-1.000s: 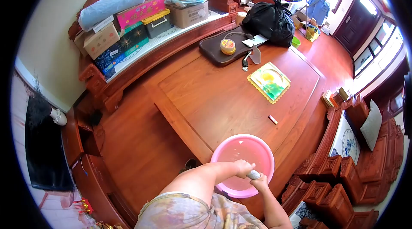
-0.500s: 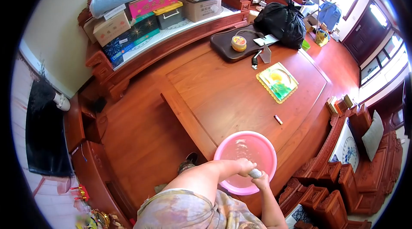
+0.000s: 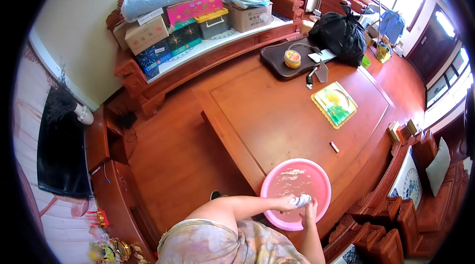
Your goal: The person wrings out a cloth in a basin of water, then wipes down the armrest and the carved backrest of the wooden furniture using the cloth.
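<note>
Over a pink basin [image 3: 323, 185] of water, a small bunched whitish-grey cloth [image 3: 301, 200] stretches between my two hands. My left hand [image 3: 284, 203] is closed round its left end. At the right end, my right hand [image 3: 310, 209] grips it with the fingers up. The water [image 3: 292, 181] below shows bright ripples. What the cloth is exactly cannot be made out. The basin stands on the near end of a wooden table [image 3: 247, 120].
Further along the table lie a small tube [image 3: 334, 147], a gold-edged patterned board [image 3: 334, 105] and a dark tray [image 3: 272, 61] with a round tub [image 3: 292, 59]. A black bag [image 3: 339, 36] sits at the far end. Carved wooden seats [image 3: 366, 222] stand at the right.
The view has shifted, so the basin and table sit further right and lower. My hands have moved slightly apart, and more of the cloth shows between them.
</note>
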Demonstrator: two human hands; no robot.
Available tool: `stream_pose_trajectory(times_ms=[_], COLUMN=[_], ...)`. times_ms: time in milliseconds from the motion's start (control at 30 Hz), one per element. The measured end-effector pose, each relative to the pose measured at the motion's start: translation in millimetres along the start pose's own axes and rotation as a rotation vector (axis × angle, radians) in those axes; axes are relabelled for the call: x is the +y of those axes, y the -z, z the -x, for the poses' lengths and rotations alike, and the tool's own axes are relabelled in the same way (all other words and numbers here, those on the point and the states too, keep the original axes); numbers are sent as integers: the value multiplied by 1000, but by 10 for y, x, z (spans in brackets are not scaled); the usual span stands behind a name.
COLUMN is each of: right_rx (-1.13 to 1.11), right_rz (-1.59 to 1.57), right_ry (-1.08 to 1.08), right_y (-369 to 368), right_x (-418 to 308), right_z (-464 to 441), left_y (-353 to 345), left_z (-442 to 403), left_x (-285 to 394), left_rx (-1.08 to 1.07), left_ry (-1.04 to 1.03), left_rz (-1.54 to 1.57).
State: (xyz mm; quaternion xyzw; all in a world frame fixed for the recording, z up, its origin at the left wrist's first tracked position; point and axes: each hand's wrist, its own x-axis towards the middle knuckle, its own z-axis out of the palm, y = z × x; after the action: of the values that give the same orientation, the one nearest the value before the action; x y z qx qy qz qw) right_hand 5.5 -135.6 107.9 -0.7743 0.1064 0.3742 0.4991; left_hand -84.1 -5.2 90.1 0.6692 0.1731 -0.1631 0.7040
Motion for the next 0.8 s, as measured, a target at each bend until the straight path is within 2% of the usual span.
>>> stream_pose_trajectory(times_ms=[33,100,167,233,267,333,367,400,433,500,567,633,700,800], right_rx=[-2,-299,-303,-217,-227,-318,-400,-480,-497,-772,-890,-862,-875,-947], right_rz=[0,-499,-469,-373,-411,-477,-543,-662,-647,-862,-717,-555,-450,-330], right_ry=[13,-247,-166,-11,-4,32,65,36,36,-87,55,204,235,282], right_y=[-43,-101,-257,-462,-543,-764,-894,-1047,-1217,-1559,-1921,-2286,-2601,-3102], right_x=[-15,-35,-128,-283,-312,-418,-491,-590,-685,-845,-948,-1100,-1176,-1255], right_z=[-4,29,199,424,439,546,620,738,841,1027,1168,1405,1530,1692], left_y=[31,90,206,359,406,762,926,1028,1178,1464,1712,1954,2100,2369], left_z=[72,337,478,520,463,933,1315,1444,1597,1805,1919,2403,2623,3061], left_x=[48,287,320,126,-101,254,574,535,522,365,85,220,100,-19], left_rx=[-19,-22,-20,14,161,-34,-48,8,17,111,217,342,464,559], left_ry=[-63,-99,-126,-311,-535,-119,47,-20,-14,-68,-105,-69,-162,-148], left_rz=[-56,-162,-263,-231,-337,32,142,374,538,739,829,560,495,456])
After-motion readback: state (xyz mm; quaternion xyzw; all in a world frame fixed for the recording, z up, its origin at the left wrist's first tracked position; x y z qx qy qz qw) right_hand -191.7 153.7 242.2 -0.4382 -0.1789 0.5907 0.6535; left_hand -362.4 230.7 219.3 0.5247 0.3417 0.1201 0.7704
